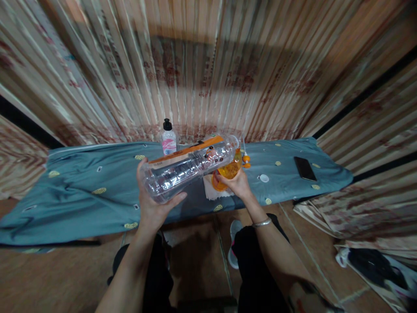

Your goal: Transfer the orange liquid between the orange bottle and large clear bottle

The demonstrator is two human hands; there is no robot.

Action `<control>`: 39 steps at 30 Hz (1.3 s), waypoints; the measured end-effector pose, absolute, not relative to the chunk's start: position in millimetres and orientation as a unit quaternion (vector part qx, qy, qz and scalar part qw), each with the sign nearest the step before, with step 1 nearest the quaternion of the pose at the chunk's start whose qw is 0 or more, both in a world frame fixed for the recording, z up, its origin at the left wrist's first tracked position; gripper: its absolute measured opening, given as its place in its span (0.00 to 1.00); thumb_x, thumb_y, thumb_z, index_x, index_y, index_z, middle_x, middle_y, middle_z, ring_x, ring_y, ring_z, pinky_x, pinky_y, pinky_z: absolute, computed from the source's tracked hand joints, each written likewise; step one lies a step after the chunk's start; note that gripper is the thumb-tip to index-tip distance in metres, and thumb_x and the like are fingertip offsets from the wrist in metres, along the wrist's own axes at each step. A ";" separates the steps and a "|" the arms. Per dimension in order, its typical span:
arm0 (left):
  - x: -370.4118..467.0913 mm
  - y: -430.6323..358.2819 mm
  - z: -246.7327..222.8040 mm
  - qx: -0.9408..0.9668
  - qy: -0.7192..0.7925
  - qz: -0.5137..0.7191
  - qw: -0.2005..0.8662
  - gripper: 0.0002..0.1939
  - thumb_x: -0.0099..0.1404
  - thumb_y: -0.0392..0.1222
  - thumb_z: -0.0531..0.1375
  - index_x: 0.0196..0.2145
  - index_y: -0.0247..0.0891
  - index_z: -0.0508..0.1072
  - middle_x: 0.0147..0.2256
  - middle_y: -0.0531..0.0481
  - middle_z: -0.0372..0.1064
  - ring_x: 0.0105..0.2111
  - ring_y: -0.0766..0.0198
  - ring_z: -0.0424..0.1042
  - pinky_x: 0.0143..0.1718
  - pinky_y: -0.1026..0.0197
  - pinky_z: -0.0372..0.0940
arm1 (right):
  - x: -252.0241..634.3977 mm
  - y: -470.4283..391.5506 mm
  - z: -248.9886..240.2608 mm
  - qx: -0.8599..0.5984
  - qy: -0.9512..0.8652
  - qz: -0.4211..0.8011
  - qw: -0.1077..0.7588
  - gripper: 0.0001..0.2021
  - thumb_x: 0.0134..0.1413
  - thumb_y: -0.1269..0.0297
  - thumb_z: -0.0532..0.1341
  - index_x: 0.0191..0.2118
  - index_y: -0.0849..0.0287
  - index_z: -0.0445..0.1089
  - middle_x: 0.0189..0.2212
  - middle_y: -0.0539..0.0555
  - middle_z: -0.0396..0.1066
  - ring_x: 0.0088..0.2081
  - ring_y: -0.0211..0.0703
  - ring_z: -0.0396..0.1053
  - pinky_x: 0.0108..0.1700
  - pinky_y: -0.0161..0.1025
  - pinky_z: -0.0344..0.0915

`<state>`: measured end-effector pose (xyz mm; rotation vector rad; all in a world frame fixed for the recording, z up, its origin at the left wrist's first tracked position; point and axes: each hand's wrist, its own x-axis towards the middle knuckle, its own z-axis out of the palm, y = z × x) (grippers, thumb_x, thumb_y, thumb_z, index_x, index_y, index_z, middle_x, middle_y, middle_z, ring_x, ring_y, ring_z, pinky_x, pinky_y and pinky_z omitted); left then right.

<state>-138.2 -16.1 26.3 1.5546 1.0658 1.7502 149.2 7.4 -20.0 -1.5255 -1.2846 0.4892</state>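
My left hand [154,208] holds the base end of a large clear plastic bottle [189,167] with an orange label. The bottle is tilted nearly level, its mouth pointing right over a smaller bottle of orange liquid [232,167]. My right hand [239,184] is wrapped round that smaller bottle, which stands or hovers over a white cloth [211,191]; which of the two I cannot tell. Whether the two bottle mouths touch is also unclear. An orange cap piece [246,161] shows just right of the smaller bottle.
On the teal cloth-covered surface [114,174], a bottle with a black cap and pink label [168,141] stands behind the large bottle. A small white round lid [263,178] and a black phone [305,168] lie at the right. Patterned curtains [208,69] hang behind.
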 end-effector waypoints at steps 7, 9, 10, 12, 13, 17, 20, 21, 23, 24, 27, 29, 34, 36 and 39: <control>-139.4 -14.9 23.2 0.581 0.396 0.649 0.291 0.67 0.39 0.53 0.83 0.71 0.47 0.57 0.61 0.40 0.69 0.59 0.46 0.73 0.65 0.38 0.67 | 149.8 8.2 -22.2 -0.639 -0.534 0.204 0.515 0.34 0.39 0.50 0.78 0.52 0.56 0.71 0.51 0.63 0.81 0.53 0.64 0.80 0.57 0.58 0.75; -138.9 -14.8 23.4 0.577 0.397 0.653 0.288 0.67 0.38 0.53 0.83 0.71 0.46 0.58 0.61 0.39 0.69 0.59 0.45 0.73 0.65 0.38 0.67 | 149.9 8.4 -22.4 -0.636 -0.535 0.209 0.516 0.34 0.40 0.49 0.77 0.52 0.56 0.71 0.51 0.63 0.81 0.53 0.64 0.79 0.58 0.59 0.75; -138.6 -14.8 23.8 0.576 0.397 0.654 0.288 0.67 0.37 0.53 0.83 0.71 0.46 0.58 0.61 0.39 0.69 0.59 0.44 0.73 0.65 0.37 0.67 | 149.9 8.4 -22.2 -0.635 -0.534 0.210 0.516 0.34 0.40 0.49 0.77 0.53 0.56 0.71 0.51 0.64 0.81 0.53 0.64 0.80 0.57 0.59 0.75; -137.8 -15.1 24.9 0.578 0.391 0.655 0.289 0.67 0.37 0.53 0.83 0.71 0.47 0.58 0.60 0.40 0.69 0.59 0.44 0.74 0.64 0.37 0.67 | 149.9 8.2 -21.2 -0.637 -0.534 0.210 0.515 0.35 0.40 0.49 0.77 0.53 0.57 0.70 0.51 0.64 0.81 0.53 0.65 0.79 0.57 0.59 0.74; -137.5 -15.3 25.5 0.578 0.389 0.656 0.289 0.66 0.39 0.53 0.83 0.71 0.48 0.59 0.60 0.41 0.69 0.59 0.44 0.74 0.64 0.37 0.68 | 149.9 8.0 -20.6 -0.639 -0.534 0.208 0.513 0.35 0.39 0.49 0.77 0.53 0.57 0.70 0.51 0.65 0.81 0.53 0.65 0.79 0.57 0.59 0.74; -136.7 -15.7 26.9 0.581 0.384 0.662 0.277 0.64 0.40 0.54 0.83 0.70 0.48 0.60 0.58 0.42 0.70 0.56 0.46 0.75 0.62 0.37 0.70 | 149.6 7.4 -19.1 -0.641 -0.536 0.202 0.511 0.35 0.39 0.48 0.78 0.53 0.57 0.71 0.51 0.64 0.81 0.53 0.65 0.79 0.57 0.58 0.75; -136.7 -15.9 26.6 0.576 0.390 0.659 0.285 0.66 0.38 0.55 0.83 0.70 0.46 0.59 0.59 0.40 0.69 0.57 0.44 0.74 0.62 0.37 0.69 | 149.2 7.4 -19.4 -0.637 -0.536 0.200 0.516 0.34 0.40 0.48 0.77 0.53 0.57 0.71 0.50 0.64 0.81 0.53 0.64 0.79 0.56 0.58 0.75; -136.7 -16.0 26.6 0.575 0.392 0.657 0.291 0.66 0.39 0.54 0.83 0.70 0.45 0.58 0.60 0.39 0.69 0.58 0.44 0.74 0.63 0.38 0.69 | 149.1 7.4 -19.7 -0.637 -0.536 0.200 0.517 0.34 0.40 0.48 0.77 0.53 0.57 0.71 0.50 0.64 0.81 0.53 0.64 0.79 0.56 0.58 0.75; -136.5 -16.5 26.9 0.574 0.394 0.655 0.293 0.65 0.40 0.54 0.83 0.70 0.45 0.58 0.61 0.38 0.69 0.60 0.43 0.73 0.64 0.39 0.68 | 149.3 7.7 -20.1 -0.636 -0.538 0.203 0.514 0.33 0.40 0.49 0.77 0.52 0.56 0.71 0.50 0.63 0.81 0.52 0.64 0.79 0.56 0.58 0.75; -136.4 -16.7 27.2 0.576 0.393 0.656 0.290 0.65 0.40 0.54 0.83 0.70 0.46 0.58 0.61 0.39 0.69 0.60 0.43 0.73 0.64 0.39 0.68 | 149.5 7.8 -20.3 -0.637 -0.537 0.204 0.513 0.33 0.40 0.49 0.77 0.52 0.57 0.71 0.50 0.63 0.81 0.52 0.64 0.79 0.57 0.58 0.75; -136.3 -17.1 27.7 0.580 0.394 0.656 0.281 0.63 0.41 0.53 0.82 0.70 0.47 0.59 0.60 0.40 0.69 0.59 0.43 0.74 0.63 0.38 0.69 | 150.0 8.0 -20.3 -0.637 -0.537 0.212 0.511 0.33 0.39 0.49 0.77 0.52 0.56 0.71 0.50 0.63 0.81 0.52 0.64 0.79 0.57 0.59 0.75; -136.5 -17.1 27.4 0.579 0.394 0.654 0.284 0.63 0.41 0.52 0.82 0.70 0.47 0.59 0.60 0.40 0.70 0.59 0.43 0.74 0.64 0.37 0.69 | 150.0 7.9 -19.9 -0.635 -0.537 0.217 0.511 0.33 0.39 0.49 0.77 0.51 0.56 0.71 0.50 0.63 0.81 0.52 0.64 0.79 0.57 0.59 0.75; -137.0 -16.7 26.0 0.579 0.397 0.650 0.292 0.65 0.40 0.55 0.82 0.71 0.47 0.58 0.61 0.38 0.69 0.60 0.42 0.73 0.64 0.37 0.67 | 148.4 7.1 -18.2 -0.637 -0.531 0.208 0.518 0.35 0.38 0.47 0.76 0.52 0.57 0.71 0.50 0.65 0.81 0.53 0.64 0.79 0.58 0.59 0.74; -136.8 -16.4 26.0 0.580 0.398 0.651 0.284 0.65 0.40 0.55 0.82 0.70 0.47 0.58 0.61 0.39 0.69 0.60 0.43 0.72 0.65 0.37 0.67 | 147.8 6.9 -17.7 -0.640 -0.529 0.205 0.518 0.35 0.38 0.47 0.76 0.51 0.57 0.71 0.50 0.65 0.81 0.53 0.65 0.79 0.57 0.58 0.74; -136.0 -16.4 26.7 0.582 0.395 0.656 0.273 0.64 0.40 0.56 0.82 0.70 0.48 0.59 0.60 0.39 0.69 0.59 0.44 0.74 0.63 0.38 0.69 | 147.8 6.8 -17.9 -0.643 -0.527 0.205 0.517 0.35 0.38 0.47 0.76 0.51 0.57 0.71 0.50 0.64 0.81 0.53 0.64 0.79 0.57 0.58 0.74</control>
